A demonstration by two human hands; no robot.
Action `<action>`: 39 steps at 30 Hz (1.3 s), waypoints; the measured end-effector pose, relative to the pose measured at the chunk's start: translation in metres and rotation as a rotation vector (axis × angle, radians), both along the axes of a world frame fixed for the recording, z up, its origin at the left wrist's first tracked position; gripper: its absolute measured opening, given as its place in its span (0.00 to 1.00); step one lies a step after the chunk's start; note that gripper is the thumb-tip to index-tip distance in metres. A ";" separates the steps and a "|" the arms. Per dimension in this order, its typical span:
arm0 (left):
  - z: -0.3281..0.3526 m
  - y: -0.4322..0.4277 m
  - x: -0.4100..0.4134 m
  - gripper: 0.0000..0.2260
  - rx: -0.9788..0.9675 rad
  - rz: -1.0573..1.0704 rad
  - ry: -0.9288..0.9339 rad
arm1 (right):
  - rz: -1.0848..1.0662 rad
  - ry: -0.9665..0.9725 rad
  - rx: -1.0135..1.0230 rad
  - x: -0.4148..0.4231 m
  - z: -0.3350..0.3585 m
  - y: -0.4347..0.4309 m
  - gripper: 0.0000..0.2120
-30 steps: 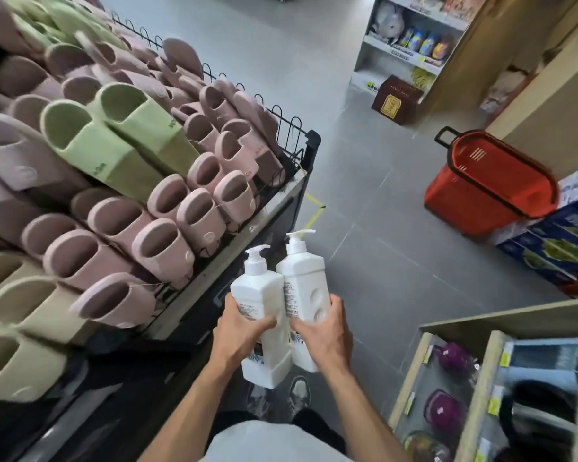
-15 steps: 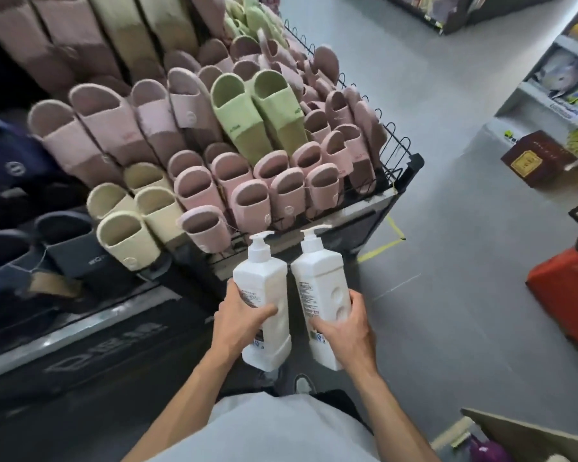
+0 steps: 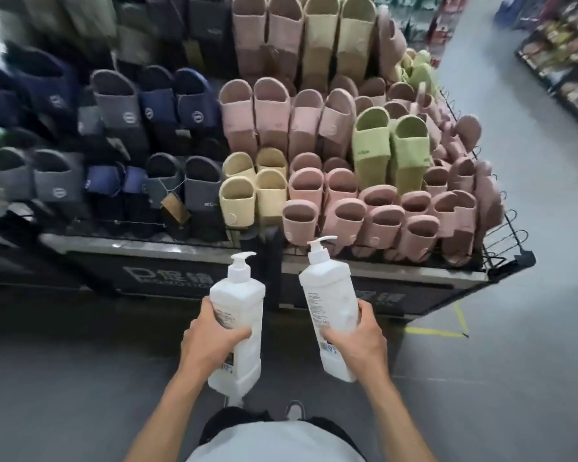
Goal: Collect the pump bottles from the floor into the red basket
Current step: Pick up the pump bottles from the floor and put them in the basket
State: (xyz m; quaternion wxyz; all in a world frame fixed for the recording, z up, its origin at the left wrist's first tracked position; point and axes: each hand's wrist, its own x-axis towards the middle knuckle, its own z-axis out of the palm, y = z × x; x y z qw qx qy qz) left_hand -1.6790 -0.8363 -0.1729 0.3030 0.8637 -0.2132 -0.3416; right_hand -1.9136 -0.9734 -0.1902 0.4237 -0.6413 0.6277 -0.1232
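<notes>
View swung L: slipper rack (image 3: 414, 266) now square-on across 12 o'clock, dark slippers (image 3: 167, 105) in at 10. Red basket, at 3 o'clock 0.5 s ago, out of shot. L bottle (image 3: 237, 315) & R bottle (image 3: 327, 295), touching 1 s ago, now apart w/ a gap.

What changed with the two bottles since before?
The left bottle and right bottle touched before; now they are apart. The view swung left, so the red basket is out of sight. The left grip and right grip still hold one each.

Shop: slipper display rack (image 3: 314, 161), tagged pairs; probably stocked shelves (image 3: 561, 61) along aisle.
</notes>
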 end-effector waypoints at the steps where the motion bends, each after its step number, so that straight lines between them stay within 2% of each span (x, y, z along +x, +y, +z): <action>1: 0.001 0.010 0.010 0.28 -0.007 0.043 -0.005 | 0.049 0.005 -0.007 0.012 0.001 0.000 0.32; 4: 0.005 0.042 0.040 0.28 -0.042 0.200 0.006 | 0.209 0.021 -0.041 0.055 0.004 0.001 0.34; 10: 0.002 0.137 0.107 0.34 -0.122 0.512 0.037 | 0.467 0.041 -0.060 0.159 -0.002 0.023 0.36; 16: -0.007 0.222 0.147 0.29 -0.154 0.785 0.011 | 0.670 -0.005 -0.088 0.258 -0.005 0.067 0.35; 19: -0.017 0.261 0.159 0.31 -0.152 0.919 -0.012 | 0.774 -0.033 -0.081 0.304 -0.004 0.090 0.34; 29: -0.003 0.343 0.199 0.36 -0.093 1.213 -0.084 | 1.088 -0.052 -0.051 0.448 -0.003 0.158 0.34; 39: 0.010 0.379 0.285 0.35 -0.110 1.414 -0.132 | 1.380 -0.069 -0.071 0.596 0.000 0.216 0.34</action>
